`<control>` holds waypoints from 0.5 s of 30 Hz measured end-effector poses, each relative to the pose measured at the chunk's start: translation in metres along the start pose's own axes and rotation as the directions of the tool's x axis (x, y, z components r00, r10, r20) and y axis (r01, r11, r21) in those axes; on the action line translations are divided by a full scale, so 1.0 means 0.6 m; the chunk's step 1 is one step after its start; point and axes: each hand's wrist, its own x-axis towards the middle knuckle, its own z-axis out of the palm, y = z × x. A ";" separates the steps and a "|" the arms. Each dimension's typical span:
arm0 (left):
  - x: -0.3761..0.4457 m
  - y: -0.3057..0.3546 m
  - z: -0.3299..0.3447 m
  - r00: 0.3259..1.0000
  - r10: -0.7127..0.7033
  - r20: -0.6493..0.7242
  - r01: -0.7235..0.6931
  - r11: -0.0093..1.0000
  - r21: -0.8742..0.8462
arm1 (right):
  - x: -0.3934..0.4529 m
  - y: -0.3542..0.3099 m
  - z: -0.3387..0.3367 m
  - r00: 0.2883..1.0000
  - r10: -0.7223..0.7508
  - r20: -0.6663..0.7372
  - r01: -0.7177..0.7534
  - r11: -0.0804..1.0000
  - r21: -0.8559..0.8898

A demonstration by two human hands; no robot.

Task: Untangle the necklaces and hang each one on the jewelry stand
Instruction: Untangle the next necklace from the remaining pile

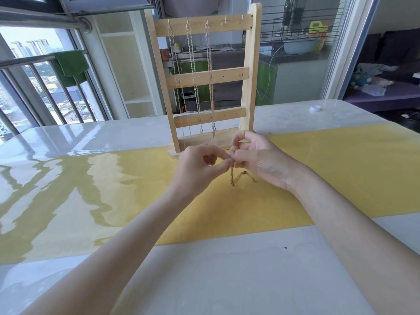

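Your two bare forearms reach in from the bottom edge and meet over the yellow table runner [341, 169] that crosses the glossy white table [227, 269]. Your left hand [200, 164] has its thumb and forefinger curled together, pinching the top of a gold necklace [234, 176] right at the fingertips. Your right hand [256, 155] sits just beside it, almost touching, with its fingers curled in and pinching the same chain at the same spot. From that shared pinch the necklace hangs down in a short loose bundle, its lower end and clasp trailing onto the runner below your right palm; whether the strands are knotted is too fine to tell.

Just behind your hands stands the wooden jewelry stand [248, 87], upright on its base at the far edge of the runner. Three silver necklaces [194, 71] hang from the three leftmost hooks of its top bar, dangling down past the lower bars. The two hooks to their right carry nothing.

Far off to the right on the table lies a small white cap [315, 108]. A green cloth [71, 64] is draped over the balcony railing at left.
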 end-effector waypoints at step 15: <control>0.004 -0.009 -0.011 0.886 0.367 0.283 -0.438 0.862 0.255 | -0.006 -0.005 -0.010 0.962 0.219 0.164 -0.207 0.974 -0.088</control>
